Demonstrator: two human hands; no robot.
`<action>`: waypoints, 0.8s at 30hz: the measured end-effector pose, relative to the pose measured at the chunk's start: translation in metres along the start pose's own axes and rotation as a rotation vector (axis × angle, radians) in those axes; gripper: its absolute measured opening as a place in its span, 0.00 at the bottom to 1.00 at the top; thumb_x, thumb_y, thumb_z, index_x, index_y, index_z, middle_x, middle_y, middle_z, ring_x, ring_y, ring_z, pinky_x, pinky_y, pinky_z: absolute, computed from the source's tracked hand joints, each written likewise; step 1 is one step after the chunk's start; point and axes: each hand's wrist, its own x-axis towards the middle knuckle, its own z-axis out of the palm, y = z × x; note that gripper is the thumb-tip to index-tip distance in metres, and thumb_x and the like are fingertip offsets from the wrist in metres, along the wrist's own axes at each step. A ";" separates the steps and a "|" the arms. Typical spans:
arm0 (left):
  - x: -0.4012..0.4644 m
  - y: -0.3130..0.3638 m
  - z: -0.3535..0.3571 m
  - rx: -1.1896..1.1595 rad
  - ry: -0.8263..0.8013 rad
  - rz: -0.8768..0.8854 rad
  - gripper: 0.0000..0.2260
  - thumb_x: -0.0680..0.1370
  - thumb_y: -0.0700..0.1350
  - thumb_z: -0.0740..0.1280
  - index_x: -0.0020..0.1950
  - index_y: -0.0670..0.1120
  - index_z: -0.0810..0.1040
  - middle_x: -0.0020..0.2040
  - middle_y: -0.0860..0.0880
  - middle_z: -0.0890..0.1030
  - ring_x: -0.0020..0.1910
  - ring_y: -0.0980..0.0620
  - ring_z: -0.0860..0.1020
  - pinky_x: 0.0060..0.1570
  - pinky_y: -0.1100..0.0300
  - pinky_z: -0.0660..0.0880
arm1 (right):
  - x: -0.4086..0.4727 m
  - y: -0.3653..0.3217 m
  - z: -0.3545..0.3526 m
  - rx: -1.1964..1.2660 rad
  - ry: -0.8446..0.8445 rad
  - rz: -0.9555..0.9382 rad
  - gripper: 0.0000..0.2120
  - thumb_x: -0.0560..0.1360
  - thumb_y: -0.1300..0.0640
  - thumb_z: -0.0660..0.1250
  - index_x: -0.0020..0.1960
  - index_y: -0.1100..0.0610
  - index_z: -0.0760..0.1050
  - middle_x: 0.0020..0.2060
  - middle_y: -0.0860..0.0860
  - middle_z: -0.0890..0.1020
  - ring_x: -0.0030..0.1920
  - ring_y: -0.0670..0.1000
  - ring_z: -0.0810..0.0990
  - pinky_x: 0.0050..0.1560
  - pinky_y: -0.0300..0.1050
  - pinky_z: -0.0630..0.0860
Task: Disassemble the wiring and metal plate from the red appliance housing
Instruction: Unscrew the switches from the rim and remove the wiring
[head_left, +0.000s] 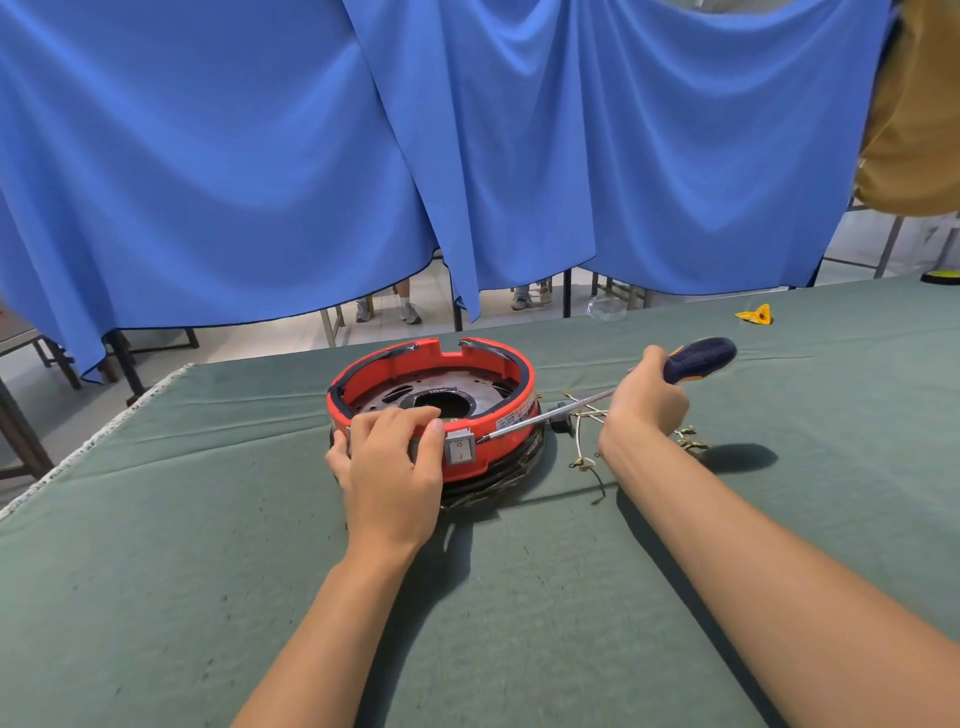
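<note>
The red housing (511, 431) sits on the green desk (208, 545) in front of me, a round open ring with a black band under it. Inside it lies the metal plate (387, 397), a grey disc with cut-outs and a large dark hole near its middle. My left hand (389, 457) is clamped on the near wall of the housing, fingers curled over the rim into the ring, thumb on the outside at the left. Just right of my index finger a white rocker switch (460, 450) is set in the outer wall. My right hand (649, 402) is wrapped round the dark blue and orange handle of a screwdriver (698, 358); its shaft slants down to the left and the tip touches the housing wall beside the switch. The loose wiring (584, 423), thin white leads with small metal terminals, lies on the desk just right of the housing, partly behind my right wrist. Far right on the desk is a small yellow piece (756, 314).
</note>
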 end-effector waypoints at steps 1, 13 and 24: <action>0.000 0.000 0.000 0.003 0.005 0.002 0.12 0.75 0.54 0.58 0.48 0.55 0.79 0.45 0.63 0.75 0.52 0.62 0.65 0.65 0.38 0.57 | -0.001 0.001 -0.004 0.006 0.008 -0.008 0.15 0.74 0.47 0.60 0.33 0.54 0.69 0.29 0.47 0.74 0.29 0.49 0.71 0.29 0.45 0.63; -0.001 0.001 0.001 0.081 0.001 0.027 0.14 0.76 0.54 0.56 0.48 0.52 0.81 0.46 0.61 0.76 0.53 0.59 0.66 0.64 0.38 0.59 | 0.000 0.015 -0.020 0.011 0.045 0.022 0.15 0.76 0.46 0.58 0.44 0.57 0.73 0.32 0.47 0.75 0.31 0.47 0.73 0.29 0.44 0.65; 0.000 0.004 0.002 0.019 0.019 -0.023 0.13 0.75 0.53 0.56 0.45 0.53 0.80 0.45 0.60 0.76 0.52 0.60 0.64 0.66 0.39 0.56 | -0.004 0.015 -0.022 0.000 0.057 0.004 0.15 0.77 0.47 0.58 0.46 0.59 0.74 0.33 0.47 0.75 0.32 0.46 0.73 0.28 0.42 0.65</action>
